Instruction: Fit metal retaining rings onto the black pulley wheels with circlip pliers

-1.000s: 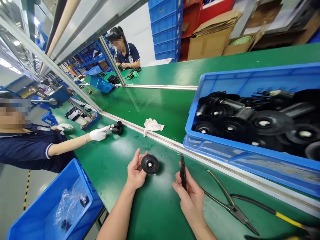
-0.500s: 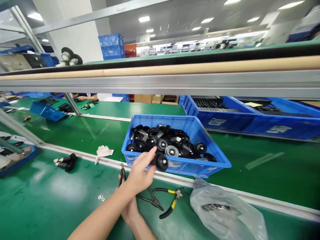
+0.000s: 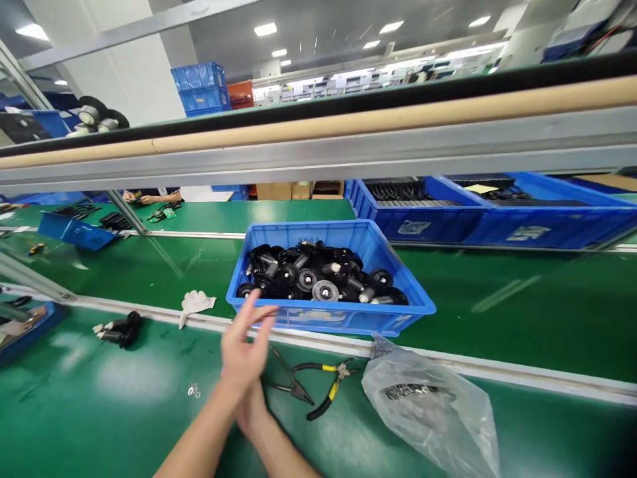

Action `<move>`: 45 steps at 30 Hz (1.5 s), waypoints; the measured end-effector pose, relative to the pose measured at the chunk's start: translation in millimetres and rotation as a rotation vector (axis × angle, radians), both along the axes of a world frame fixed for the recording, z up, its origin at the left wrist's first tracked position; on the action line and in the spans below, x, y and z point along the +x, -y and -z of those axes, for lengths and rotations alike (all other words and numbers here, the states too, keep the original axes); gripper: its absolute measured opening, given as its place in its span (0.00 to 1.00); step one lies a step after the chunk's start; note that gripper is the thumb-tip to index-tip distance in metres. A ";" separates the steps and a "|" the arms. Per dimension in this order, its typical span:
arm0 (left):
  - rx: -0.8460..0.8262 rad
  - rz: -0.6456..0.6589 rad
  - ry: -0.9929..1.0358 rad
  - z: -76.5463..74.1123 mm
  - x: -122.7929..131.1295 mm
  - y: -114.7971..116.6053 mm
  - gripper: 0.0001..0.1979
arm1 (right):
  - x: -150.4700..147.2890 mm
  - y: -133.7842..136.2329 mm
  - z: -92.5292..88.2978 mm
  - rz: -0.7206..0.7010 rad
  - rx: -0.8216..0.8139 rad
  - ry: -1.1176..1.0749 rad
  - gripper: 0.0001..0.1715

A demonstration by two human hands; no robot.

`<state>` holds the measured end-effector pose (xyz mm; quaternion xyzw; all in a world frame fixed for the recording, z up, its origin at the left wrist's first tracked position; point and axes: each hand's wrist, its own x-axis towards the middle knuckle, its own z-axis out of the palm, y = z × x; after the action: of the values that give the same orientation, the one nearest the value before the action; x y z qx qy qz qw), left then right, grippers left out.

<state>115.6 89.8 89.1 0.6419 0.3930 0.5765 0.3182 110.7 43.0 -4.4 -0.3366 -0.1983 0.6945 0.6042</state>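
Observation:
My left hand (image 3: 243, 348) is raised in front of the blue bin (image 3: 323, 318), with nothing in its grasp and its fingers apart. In the bin lies a heap of black wheel-shaped parts with grey cylindrical bodies (image 3: 326, 291). Behind and below my left hand is my right hand (image 3: 250, 405); its fingers and anything in them are hidden. Just right of the hands, black pointed pliers (image 3: 300, 390) lie on the green bench, their handles partly covered by my hand. Beside them rest open cutting pliers (image 3: 331, 392) with black-and-yellow handles.
A clear plastic bag (image 3: 432, 418) lies at the right. Leftward are a white glove (image 3: 196, 303), two black parts (image 3: 119, 328) and several small rings (image 3: 194, 390). Further blue bins (image 3: 432, 222) stand behind. A metal rail (image 3: 318, 156) crosses overhead. Another person's hands (image 3: 149, 197) are at the far left.
My left hand has let go of the black wheel part and drawn back left from the bin. Black pliers visible in my right hand earlier are now hidden. The view has shifted slightly.

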 end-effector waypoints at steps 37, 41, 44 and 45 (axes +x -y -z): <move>-0.026 -0.082 -0.848 110.2 -201.2 74.8 0.28 | 7.6 7.4 17.4 -0.172 -0.206 -0.389 0.36; -0.208 -0.078 -0.533 112.2 -196.3 97.1 0.24 | 2.1 10.1 27.1 -0.157 -0.048 -0.094 0.38; -0.409 -0.194 -0.105 108.0 -192.1 104.2 0.25 | 0.4 13.6 35.5 -0.034 0.175 0.377 0.40; -0.450 -0.234 0.047 105.4 -190.3 100.5 0.28 | 0.7 14.4 38.0 0.018 0.265 0.553 0.41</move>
<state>-74.6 -10.7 -16.3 0.4917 0.5755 0.5221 0.3931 111.4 28.7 -42.4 -0.4330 -0.4410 0.5393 0.5720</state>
